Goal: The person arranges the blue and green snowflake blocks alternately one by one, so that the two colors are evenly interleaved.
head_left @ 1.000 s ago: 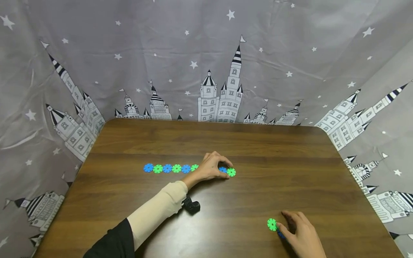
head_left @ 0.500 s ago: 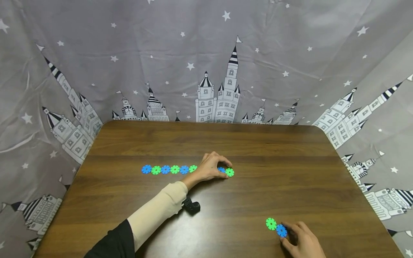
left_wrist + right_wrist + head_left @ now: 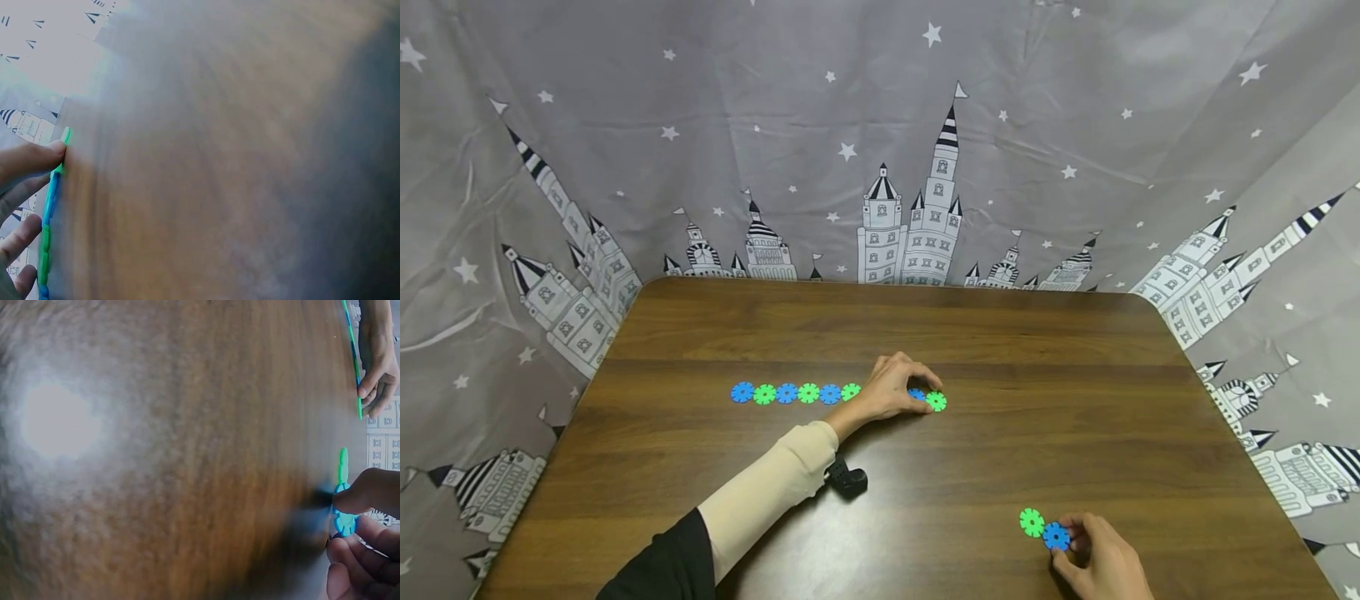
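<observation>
A row of alternating blue and green notched plastic discs (image 3: 786, 393) lies along the middle of the table. My left hand (image 3: 891, 389) reaches over its right part and hides some discs. Its thumb and forefinger pinch the end green disc (image 3: 936, 402) at opposite edges. At the lower right, my right hand (image 3: 1103, 557) pinches a blue disc (image 3: 1056, 536) between thumb and fingers. A green disc (image 3: 1032, 522) touches that blue one on its left; whether they are slotted together I cannot tell. In the right wrist view the blue disc (image 3: 344, 515) stands between thumb and fingertips.
The brown wooden table (image 3: 1000, 333) ends at a grey curtain (image 3: 775, 167) printed with castles and stars. A black wrist device (image 3: 847, 479) hangs at the left sleeve, close over the tabletop.
The blue disc at my right hand, mostly covered by the thumb before, now shows its face beside the green one. My right fingers shifted to its edges. The left hand keeps its hold.
</observation>
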The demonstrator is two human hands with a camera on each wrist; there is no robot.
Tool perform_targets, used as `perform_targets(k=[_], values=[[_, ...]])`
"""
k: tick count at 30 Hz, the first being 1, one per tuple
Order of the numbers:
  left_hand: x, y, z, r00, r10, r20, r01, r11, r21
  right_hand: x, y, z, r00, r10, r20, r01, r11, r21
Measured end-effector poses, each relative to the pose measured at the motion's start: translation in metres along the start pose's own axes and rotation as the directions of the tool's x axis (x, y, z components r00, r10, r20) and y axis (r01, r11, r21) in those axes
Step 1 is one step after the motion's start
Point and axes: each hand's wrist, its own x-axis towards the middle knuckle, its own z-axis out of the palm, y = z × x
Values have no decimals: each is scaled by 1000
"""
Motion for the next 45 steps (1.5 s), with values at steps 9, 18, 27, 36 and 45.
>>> perform_targets(k=[9,18,27,36,45], values=[[0,0,-1,1000,-4,1,4,1000,-11,-1,2,2,998,-38,-57,40,999,28],[-1,-1,-1,1000,-13,-5,13,1000,-19,-1,2,-2,998,42,-37,-39,997,59],[-1,-2,-1,1000,-13,-4,13,1000,-14,4,-5,-11,940,285,185,-308,945,113],[-1,-1,-1,1000,-19,-2,19,1000,-14,8,-10,-8,949,248,195,-268,960,84],[0,0,-1,1000,-14,8,14,1000,-17,6,-6,-3,983,159,93,-165,985,53]])
